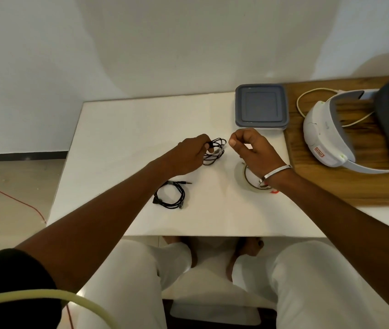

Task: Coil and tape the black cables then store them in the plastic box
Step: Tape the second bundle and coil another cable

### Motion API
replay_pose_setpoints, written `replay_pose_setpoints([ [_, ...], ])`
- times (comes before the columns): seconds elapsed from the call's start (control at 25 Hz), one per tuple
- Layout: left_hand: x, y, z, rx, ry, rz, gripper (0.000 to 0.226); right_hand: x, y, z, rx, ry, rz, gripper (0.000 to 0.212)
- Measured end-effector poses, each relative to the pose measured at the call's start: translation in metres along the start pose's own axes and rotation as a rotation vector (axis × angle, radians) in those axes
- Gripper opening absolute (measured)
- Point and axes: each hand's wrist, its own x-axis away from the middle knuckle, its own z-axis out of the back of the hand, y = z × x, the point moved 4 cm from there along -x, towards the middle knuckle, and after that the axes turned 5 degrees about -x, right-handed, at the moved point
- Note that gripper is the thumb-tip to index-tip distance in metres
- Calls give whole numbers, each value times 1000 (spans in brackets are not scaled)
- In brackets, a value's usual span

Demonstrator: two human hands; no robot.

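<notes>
1. Hands meet over the middle of the white rectangular tabletop (122, 129), both arms reaching in from the near edge.
2. The left hand (189, 154) has its fingers curled round a bundle of thin black cable (214, 150), gathered into loose loops; the loops stick out to the right of the fingers, and whether they touch the table cannot be told.
3. The right hand (251, 148) is just right of that bundle, thumb and forefinger tips pressed together in a pinch and the other fingers curled; whether a piece of tape sits in the pinch cannot be told.
4. A metal bangle (275, 172) circles the right wrist.
5. Under that wrist, partly hidden, a roll of clear adhesive tape (242, 176) lies flat on the table, with a small red bit showing at its near right edge.
6. A second black cable (171, 194), coiled into a ring with its jack plug pointing right, lies on the table nearer than the left hand, beside the left forearm.
7. The square plastic box with a grey lid (261, 108) sits closed at the far right of the white table, beyond the right hand and apart from both cables.
8. Right of the box, a brown wooden surface (345, 186) carries a white headset with a dark face pad (326, 134) and a pale cord.
</notes>
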Motion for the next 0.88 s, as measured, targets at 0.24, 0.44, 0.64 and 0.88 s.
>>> replay_pose_setpoints([
  [0.24, 19, 18, 15, 30, -75, -37, 22, -6, -25, -3, 59, -199, 16, 15],
  [0.44, 32, 27, 21, 174, -166, -46, 21, -8, -37, -8, 59, -270, 8, 16],
  [0.64, 36, 31, 19, 318, -208, -3, 20, -8, -40, -8, 87, -293, -4, 14],
  [0.88, 40, 41, 21, 463, -245, 36, 23, -6, -39, -9, 130, -295, -19, 15],
])
